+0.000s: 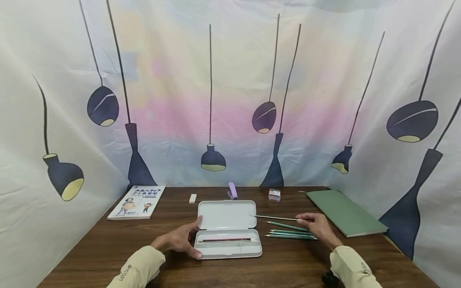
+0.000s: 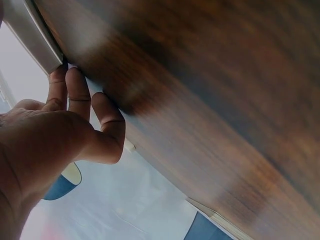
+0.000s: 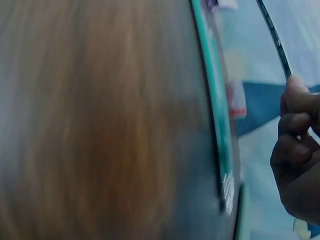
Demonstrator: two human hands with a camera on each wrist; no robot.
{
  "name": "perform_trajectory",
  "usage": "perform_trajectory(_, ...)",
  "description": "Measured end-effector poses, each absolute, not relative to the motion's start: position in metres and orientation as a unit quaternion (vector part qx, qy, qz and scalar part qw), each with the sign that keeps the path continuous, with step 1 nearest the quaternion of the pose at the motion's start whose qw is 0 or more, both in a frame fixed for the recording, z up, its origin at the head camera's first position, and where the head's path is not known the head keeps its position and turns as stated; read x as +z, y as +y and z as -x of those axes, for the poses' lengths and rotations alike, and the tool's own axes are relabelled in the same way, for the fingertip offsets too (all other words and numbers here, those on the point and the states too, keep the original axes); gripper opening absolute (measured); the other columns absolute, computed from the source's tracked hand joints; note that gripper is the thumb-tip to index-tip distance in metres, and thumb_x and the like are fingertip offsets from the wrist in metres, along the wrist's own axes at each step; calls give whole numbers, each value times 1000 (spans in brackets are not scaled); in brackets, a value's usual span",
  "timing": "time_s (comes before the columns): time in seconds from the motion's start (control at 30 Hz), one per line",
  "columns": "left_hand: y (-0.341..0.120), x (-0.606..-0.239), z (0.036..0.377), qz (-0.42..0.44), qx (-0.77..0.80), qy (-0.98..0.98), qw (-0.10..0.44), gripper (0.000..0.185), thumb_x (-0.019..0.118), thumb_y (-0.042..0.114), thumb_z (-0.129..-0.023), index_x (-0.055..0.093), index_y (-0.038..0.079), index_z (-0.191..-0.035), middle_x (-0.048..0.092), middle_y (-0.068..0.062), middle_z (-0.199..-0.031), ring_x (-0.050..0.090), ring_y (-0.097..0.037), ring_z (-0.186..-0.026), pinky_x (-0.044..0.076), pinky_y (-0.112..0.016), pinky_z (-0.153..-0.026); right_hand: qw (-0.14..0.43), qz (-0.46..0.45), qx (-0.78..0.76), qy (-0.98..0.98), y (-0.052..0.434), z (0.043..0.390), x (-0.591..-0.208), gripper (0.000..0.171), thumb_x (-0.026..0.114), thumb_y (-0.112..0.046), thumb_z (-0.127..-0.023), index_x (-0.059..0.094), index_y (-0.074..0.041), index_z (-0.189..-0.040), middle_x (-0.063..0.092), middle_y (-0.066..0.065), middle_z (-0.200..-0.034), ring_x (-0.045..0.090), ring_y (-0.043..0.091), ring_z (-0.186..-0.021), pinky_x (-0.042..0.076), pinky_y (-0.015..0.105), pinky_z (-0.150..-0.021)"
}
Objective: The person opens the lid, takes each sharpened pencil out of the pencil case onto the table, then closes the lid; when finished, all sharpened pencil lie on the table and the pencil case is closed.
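A white pencil case [image 1: 227, 215] lies with its lid folded back on the table. Inside its tray is a dark red-and-black pencil [image 1: 227, 240]. My left hand [image 1: 179, 239] holds the case by its left side, thumb at the front corner and fingers by the hinge; the left wrist view shows bent fingers [image 2: 77, 90] against the edge. To the right, my right hand [image 1: 318, 228] pinches a thin pencil [image 1: 277, 217] near one end, its tip pointing left toward the lid. Beneath it, several green pencils [image 1: 291, 236] lie on the table, blurred in the right wrist view.
A white eraser [image 1: 192, 199], a purple stapler [image 1: 232, 191] and a small clear box [image 1: 274, 195] stand behind the case. An illustrated book [image 1: 135, 204] lies at the back left, a green folder [image 1: 343, 214] at the right. Printed cloth hangs behind the table.
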State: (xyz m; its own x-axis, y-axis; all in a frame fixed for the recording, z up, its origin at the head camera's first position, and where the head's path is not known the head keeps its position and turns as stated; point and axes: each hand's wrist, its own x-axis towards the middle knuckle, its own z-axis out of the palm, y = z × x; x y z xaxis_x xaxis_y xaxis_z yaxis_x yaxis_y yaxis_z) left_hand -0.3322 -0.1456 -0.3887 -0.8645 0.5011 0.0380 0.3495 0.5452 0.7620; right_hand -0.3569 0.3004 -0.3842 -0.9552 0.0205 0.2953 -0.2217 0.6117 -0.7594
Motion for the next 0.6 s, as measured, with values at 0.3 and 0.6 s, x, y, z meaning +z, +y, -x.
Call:
perform_trajectory(0.3,-144,-387,331,-238,415,873,99,117,86,11,-58,8,-4,-143,48,-19,-116,46,-35,-104,34,-53,-90,107,-18,405,-908,335,351,-395,16,62,-9,-85,69,2,-94,65,13,-94,57,25,-89,45,36,-72)
perform_trajectory(0.6,-145,-388,330,-238,415,873,97,116,86,11,-58,9,-4,-143,48,-19,-115,47,-35,-100,35,-53,-89,71,-6,413,-908,343,351,-400,16,65,-8,-82,70,0,-95,64,16,-100,53,34,-97,45,38,-72)
